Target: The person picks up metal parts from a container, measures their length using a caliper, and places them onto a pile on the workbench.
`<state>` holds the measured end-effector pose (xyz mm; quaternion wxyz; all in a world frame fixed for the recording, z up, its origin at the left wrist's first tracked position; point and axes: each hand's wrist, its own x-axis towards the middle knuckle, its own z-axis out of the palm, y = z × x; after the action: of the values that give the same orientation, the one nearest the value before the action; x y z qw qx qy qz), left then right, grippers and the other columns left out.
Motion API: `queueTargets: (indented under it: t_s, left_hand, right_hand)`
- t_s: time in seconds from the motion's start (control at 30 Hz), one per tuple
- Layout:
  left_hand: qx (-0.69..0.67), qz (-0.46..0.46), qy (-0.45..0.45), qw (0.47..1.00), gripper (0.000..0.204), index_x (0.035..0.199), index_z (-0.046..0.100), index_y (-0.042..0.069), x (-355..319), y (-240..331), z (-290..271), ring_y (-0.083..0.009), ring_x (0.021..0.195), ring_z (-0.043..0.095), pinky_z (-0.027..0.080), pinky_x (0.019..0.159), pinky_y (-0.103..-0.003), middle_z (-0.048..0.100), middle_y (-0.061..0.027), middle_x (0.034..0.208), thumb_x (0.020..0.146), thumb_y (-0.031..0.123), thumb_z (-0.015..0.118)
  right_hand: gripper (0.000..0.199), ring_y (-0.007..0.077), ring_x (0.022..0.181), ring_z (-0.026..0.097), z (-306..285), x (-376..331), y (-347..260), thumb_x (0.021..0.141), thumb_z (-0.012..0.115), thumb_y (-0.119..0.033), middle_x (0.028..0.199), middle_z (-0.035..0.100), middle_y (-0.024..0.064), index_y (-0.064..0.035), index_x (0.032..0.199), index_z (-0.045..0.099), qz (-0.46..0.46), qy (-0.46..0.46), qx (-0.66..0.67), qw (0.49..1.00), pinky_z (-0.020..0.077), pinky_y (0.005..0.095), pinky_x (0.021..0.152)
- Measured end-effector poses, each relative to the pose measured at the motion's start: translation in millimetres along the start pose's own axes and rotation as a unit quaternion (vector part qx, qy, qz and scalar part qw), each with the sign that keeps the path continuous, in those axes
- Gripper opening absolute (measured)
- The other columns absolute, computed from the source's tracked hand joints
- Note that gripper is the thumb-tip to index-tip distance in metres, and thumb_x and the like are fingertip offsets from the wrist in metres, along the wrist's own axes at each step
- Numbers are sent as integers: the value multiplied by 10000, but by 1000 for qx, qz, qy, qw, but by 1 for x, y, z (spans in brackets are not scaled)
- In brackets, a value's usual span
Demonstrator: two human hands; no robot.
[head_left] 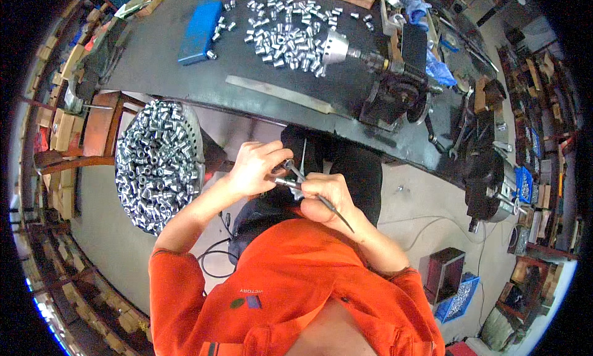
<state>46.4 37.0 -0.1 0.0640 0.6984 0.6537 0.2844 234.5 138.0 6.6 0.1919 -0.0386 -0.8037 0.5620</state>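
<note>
In front of my lap, my left hand [262,164] is closed, its fingers pinching a small shiny metal sleeve [288,165]. My right hand [326,194] is closed around a slender metal tool [336,215], whose dark tapered end sticks out toward my right forearm. The two hands almost meet, and a bright metal piece [287,182] shows between them; whether it belongs to the tool or is a separate part I cannot tell. To the left stands a round perforated basket [196,140] heaped with similar metal sleeves [154,171].
Ahead, a dark workbench [148,66] carries a pile of metal sleeves [287,38], a blue box [201,32] and a machine [401,87] with a chuck [335,47]. Wrenches [462,124] lie at right. A blue crate [458,299] sits on the floor; a black cable [213,263] runs nearby.
</note>
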Motion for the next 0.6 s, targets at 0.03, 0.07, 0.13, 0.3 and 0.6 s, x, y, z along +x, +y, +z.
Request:
queueTargets:
  t_s: [0.03,0.07,0.13,0.3,0.6]
  left_hand:
    - [-9,-8,-1,1000,268,893,612,73,4,-2,1,-294,622,574,453,550,-391,540,-77,734,642,124,689]
    - [-18,-15,-1,1000,261,892,613,73,8,-5,4,-294,616,566,448,545,-392,539,-76,728,647,127,683]
    - [18,-8,24,1000,269,909,622,78,19,-24,12,-292,619,592,470,560,-399,570,-85,700,654,144,679]
    - [75,-80,55,992,268,948,672,80,87,-68,10,-330,700,640,502,641,-437,648,-143,736,733,239,656]
    - [-224,-202,134,944,385,1144,561,-48,144,-125,-26,-115,517,584,456,472,-267,638,-74,719,822,145,645]
  right_hand:
    - [215,260,481,417,-3,0,-2,642,615,-44,573,378,90,-37,616,402,-14,13,-16,1000,312,356,457]
    - [212,260,478,418,-8,-2,-4,634,616,-38,573,376,87,-39,617,405,-29,25,-31,999,313,354,452]
    - [216,257,464,421,-16,-10,-4,610,623,-67,573,370,78,-52,608,408,-56,57,-80,994,310,344,431]
    - [257,201,410,382,-16,-23,-10,580,522,84,515,354,75,-33,524,300,-59,172,-155,971,257,304,393]
    - [292,162,443,394,-5,-30,-1,579,516,118,508,375,62,-42,550,272,-14,188,-138,972,267,264,418]
